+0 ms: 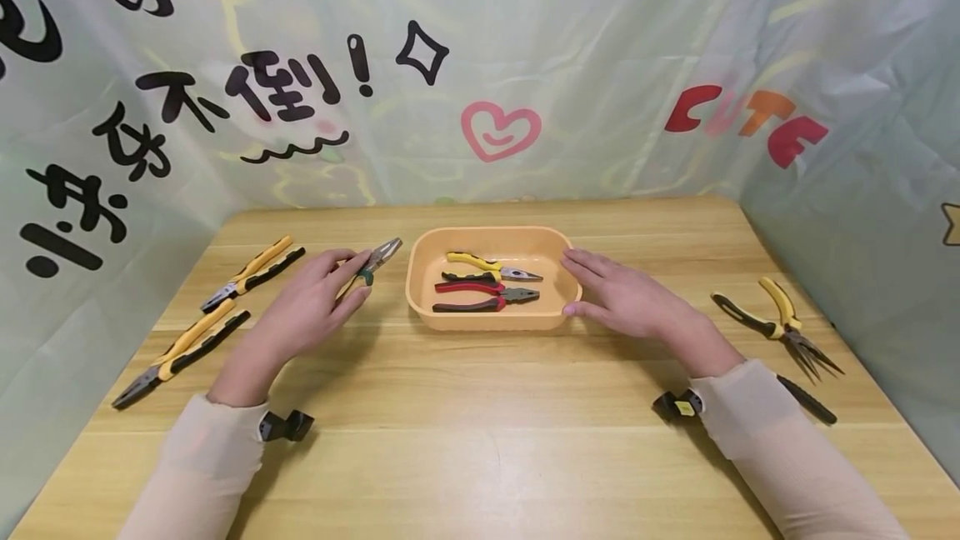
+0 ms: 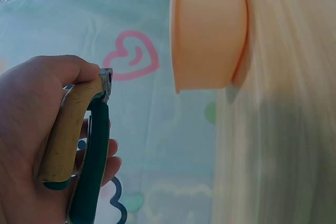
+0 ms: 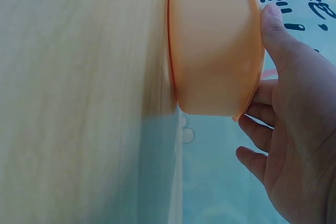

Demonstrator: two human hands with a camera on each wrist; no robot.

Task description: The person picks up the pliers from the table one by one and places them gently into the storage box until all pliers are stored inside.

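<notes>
My left hand [image 1: 318,300] grips a pair of combination pliers [image 1: 384,252] just left of the basin, jaws pointing away to the right. In the left wrist view, the green-and-yellow handles [image 2: 90,161] lie between thumb and fingers. My right hand [image 1: 626,298] rests on the right end of the orange plastic basin [image 1: 491,322], thumb on the rim and fingers loosely extended against it. Inside the basin lie yellow-and-black long-nose pliers [image 1: 517,274] and red-and-black pliers [image 1: 517,295], side by side, jaws to the right.
Two yellow-and-black pliers, one farther back [image 1: 258,267] and one nearer [image 1: 183,352], lie at the table's left. Spread yellow-and-black long-nose pliers [image 1: 791,332] lie at the right. A black handle [image 1: 810,401] shows partly behind my right sleeve. Printed cloth [image 1: 600,48] hangs around the wooden table [image 1: 480,440].
</notes>
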